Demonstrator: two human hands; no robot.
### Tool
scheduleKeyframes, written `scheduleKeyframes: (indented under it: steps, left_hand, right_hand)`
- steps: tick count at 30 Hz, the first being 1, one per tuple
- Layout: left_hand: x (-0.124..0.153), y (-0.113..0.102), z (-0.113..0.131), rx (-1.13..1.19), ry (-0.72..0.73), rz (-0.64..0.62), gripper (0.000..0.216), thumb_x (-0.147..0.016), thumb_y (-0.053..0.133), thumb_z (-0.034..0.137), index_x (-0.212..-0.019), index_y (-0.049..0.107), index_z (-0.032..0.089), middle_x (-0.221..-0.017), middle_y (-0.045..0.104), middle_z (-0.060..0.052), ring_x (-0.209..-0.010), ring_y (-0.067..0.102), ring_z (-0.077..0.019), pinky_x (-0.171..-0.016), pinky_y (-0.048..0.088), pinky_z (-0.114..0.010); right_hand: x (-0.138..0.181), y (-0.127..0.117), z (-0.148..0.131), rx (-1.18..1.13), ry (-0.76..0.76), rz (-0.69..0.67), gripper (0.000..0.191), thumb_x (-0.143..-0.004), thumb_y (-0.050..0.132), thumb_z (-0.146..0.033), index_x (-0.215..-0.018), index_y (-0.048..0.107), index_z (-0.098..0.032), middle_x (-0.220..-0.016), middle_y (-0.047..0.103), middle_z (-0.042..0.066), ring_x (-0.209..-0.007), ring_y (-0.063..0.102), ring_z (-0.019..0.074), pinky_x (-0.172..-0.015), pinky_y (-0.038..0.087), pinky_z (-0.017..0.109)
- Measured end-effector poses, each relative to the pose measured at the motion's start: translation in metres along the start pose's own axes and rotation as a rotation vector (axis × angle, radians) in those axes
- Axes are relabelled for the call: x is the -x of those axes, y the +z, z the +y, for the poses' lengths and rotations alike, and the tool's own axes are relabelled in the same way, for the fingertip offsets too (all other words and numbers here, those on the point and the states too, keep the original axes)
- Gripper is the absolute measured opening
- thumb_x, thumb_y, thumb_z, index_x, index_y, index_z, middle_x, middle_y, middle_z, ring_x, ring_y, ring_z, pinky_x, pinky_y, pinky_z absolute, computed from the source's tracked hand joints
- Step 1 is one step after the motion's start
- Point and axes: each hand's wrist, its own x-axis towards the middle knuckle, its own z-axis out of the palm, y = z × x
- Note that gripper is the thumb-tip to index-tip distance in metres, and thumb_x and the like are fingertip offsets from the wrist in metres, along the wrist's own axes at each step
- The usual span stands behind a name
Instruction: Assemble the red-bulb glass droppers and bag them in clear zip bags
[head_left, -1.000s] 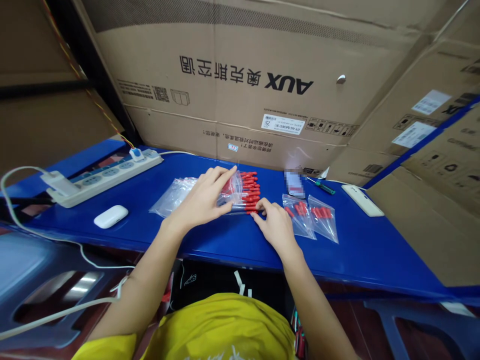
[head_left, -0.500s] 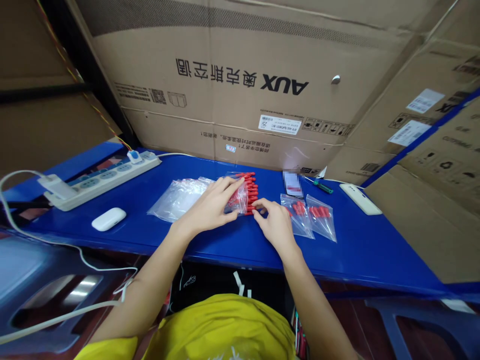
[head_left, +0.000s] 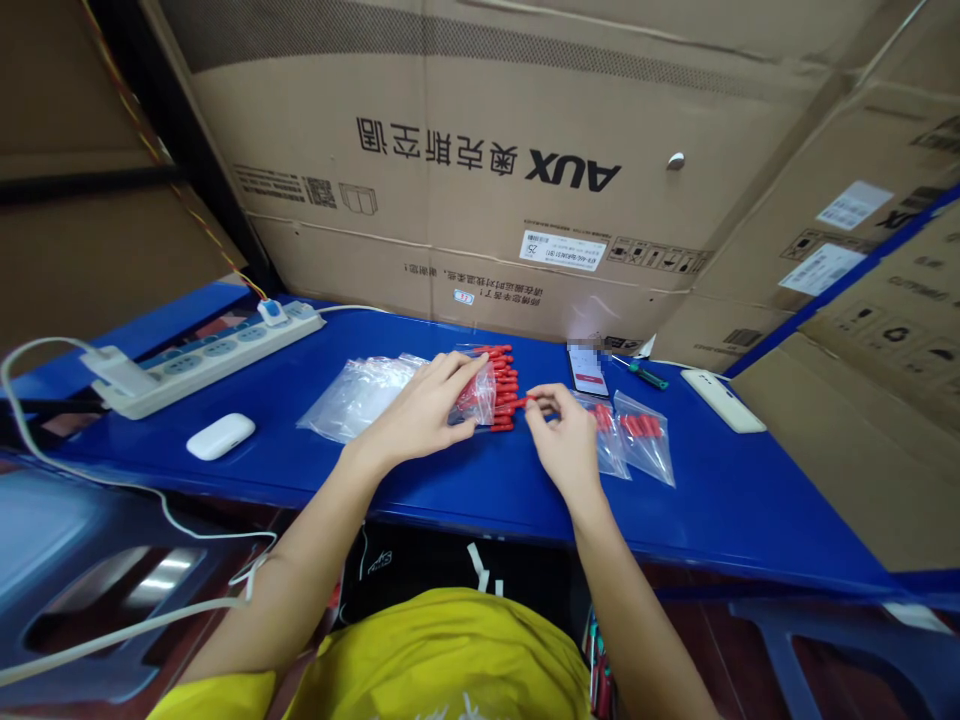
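Note:
My left hand (head_left: 424, 400) lies with stretched fingers over a clear plastic bag (head_left: 480, 398) at the middle of the blue table. Out of the bag's right side sticks a column of small red stick-like pieces (head_left: 504, 372); their other ends are under the plastic and partly behind my fingers. My right hand (head_left: 561, 435) pinches one red stick-like piece (head_left: 526, 401) between thumb and forefinger, its left end close to the column. Just right of that hand lie two small clear bags, the nearer partly hidden, the other bag (head_left: 646, 450) with several red pieces inside.
More clear bags (head_left: 352, 400) lie left of my left hand. A white case (head_left: 220, 437) and a power strip (head_left: 214, 355) are at the left. Toward the back right are a phone (head_left: 589, 370), a green-handled screwdriver (head_left: 646, 375) and a pale phone-shaped object (head_left: 724, 400). Cardboard (head_left: 465, 200) walls the back.
My right hand has moved a little to the right, drawing one red piece partly out from the column. My left hand stays in place on the bag.

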Motion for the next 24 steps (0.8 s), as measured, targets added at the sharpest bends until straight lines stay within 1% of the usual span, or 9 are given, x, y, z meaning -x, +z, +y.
scheduleKeyframes:
  steps: [3, 5, 6, 8, 11, 13, 18, 21, 24]
  left_hand:
    - [0.000, 0.000, -0.001, 0.001, 0.004, 0.007, 0.085, -0.093, 0.066, 0.036, -0.169, 0.032, 0.023, -0.149, 0.052, -0.015, -0.133, 0.052, -0.0353, -0.115, 0.045, -0.056]
    - [0.000, 0.001, -0.002, 0.001, 0.010, 0.006, 0.085, -0.093, 0.066, 0.036, -0.169, 0.031, 0.024, -0.148, 0.053, -0.015, -0.132, 0.052, -0.0349, -0.114, 0.046, -0.056]
    - [0.000, 0.001, -0.002, 0.001, 0.013, 0.006, 0.085, -0.093, 0.067, 0.036, -0.169, 0.031, 0.025, -0.148, 0.052, -0.015, -0.132, 0.052, -0.0348, -0.114, 0.046, -0.055]
    - [0.000, 0.002, -0.003, 0.000, 0.018, 0.006, 0.086, -0.093, 0.067, 0.036, -0.170, 0.030, 0.026, -0.149, 0.052, -0.014, -0.133, 0.052, -0.0345, -0.115, 0.045, -0.055]
    - [0.000, 0.004, -0.002, 0.002, 0.016, 0.004, 0.087, -0.092, 0.069, 0.034, -0.169, 0.030, 0.024, -0.151, 0.050, -0.015, -0.137, 0.049, -0.0346, -0.118, 0.043, -0.055]
    - [0.000, 0.004, 0.000, 0.012, 0.014, -0.002, 0.087, -0.091, 0.069, 0.034, -0.169, 0.031, 0.023, -0.153, 0.049, -0.016, -0.138, 0.048, -0.0350, -0.119, 0.042, -0.056]
    - [-0.001, 0.004, 0.005, 0.046, 0.046, 0.005, 0.086, -0.092, 0.068, 0.034, -0.169, 0.030, 0.026, -0.150, 0.051, -0.014, -0.137, 0.050, -0.0349, -0.119, 0.043, -0.056]
    - [-0.001, 0.004, 0.007, 0.073, 0.072, 0.029, 0.085, -0.094, 0.066, 0.033, -0.170, 0.028, 0.028, -0.148, 0.052, -0.013, -0.135, 0.051, -0.0337, -0.118, 0.044, -0.055]
    - [-0.001, 0.004, 0.008, 0.074, 0.077, 0.046, 0.082, -0.096, 0.064, 0.031, -0.170, 0.028, 0.029, -0.149, 0.052, -0.013, -0.135, 0.051, -0.0330, -0.118, 0.044, -0.055]
  right_hand:
    - [0.000, -0.004, -0.004, -0.122, 0.000, 0.218, 0.018, -0.095, 0.063, -0.037, -0.101, 0.068, -0.021, -0.085, 0.072, 0.003, -0.074, 0.069, 0.0188, -0.066, 0.054, 0.030]
    - [0.000, -0.007, -0.006, -0.153, -0.015, 0.348, 0.018, -0.096, 0.062, -0.038, -0.101, 0.066, -0.021, -0.085, 0.070, 0.003, -0.072, 0.067, 0.0179, -0.065, 0.053, 0.029]
    - [0.000, -0.008, -0.007, -0.158, -0.023, 0.389, 0.018, -0.096, 0.063, -0.038, -0.101, 0.066, -0.021, -0.085, 0.069, 0.003, -0.072, 0.066, 0.0176, -0.065, 0.053, 0.029]
    - [0.001, -0.010, -0.009, -0.178, -0.031, 0.412, 0.018, -0.096, 0.064, -0.038, -0.101, 0.066, -0.021, -0.085, 0.068, 0.003, -0.071, 0.066, 0.0174, -0.063, 0.053, 0.029]
    - [0.002, -0.009, -0.010, -0.208, -0.046, 0.368, 0.018, -0.097, 0.064, -0.038, -0.102, 0.066, -0.021, -0.085, 0.069, 0.003, -0.071, 0.067, 0.0173, -0.062, 0.053, 0.029]
    - [0.004, -0.006, -0.011, -0.203, -0.068, 0.308, 0.018, -0.097, 0.064, -0.038, -0.103, 0.066, -0.021, -0.087, 0.071, 0.003, -0.073, 0.068, 0.0174, -0.064, 0.054, 0.029]
    - [0.010, 0.004, -0.014, -0.151, -0.131, 0.036, 0.018, -0.096, 0.069, -0.035, -0.110, 0.067, -0.023, -0.097, 0.078, 0.004, -0.083, 0.073, 0.0187, -0.066, 0.056, 0.029]
    - [0.012, 0.007, -0.016, -0.065, -0.230, -0.107, 0.010, -0.099, 0.068, -0.033, -0.101, 0.073, -0.025, -0.104, 0.079, 0.005, -0.088, 0.073, 0.0201, -0.067, 0.056, 0.031]
    - [0.012, 0.007, -0.018, 0.020, -0.312, -0.148, 0.016, -0.102, 0.064, -0.033, -0.096, 0.078, -0.026, -0.117, 0.076, 0.008, -0.102, 0.072, 0.0231, -0.069, 0.056, 0.033]
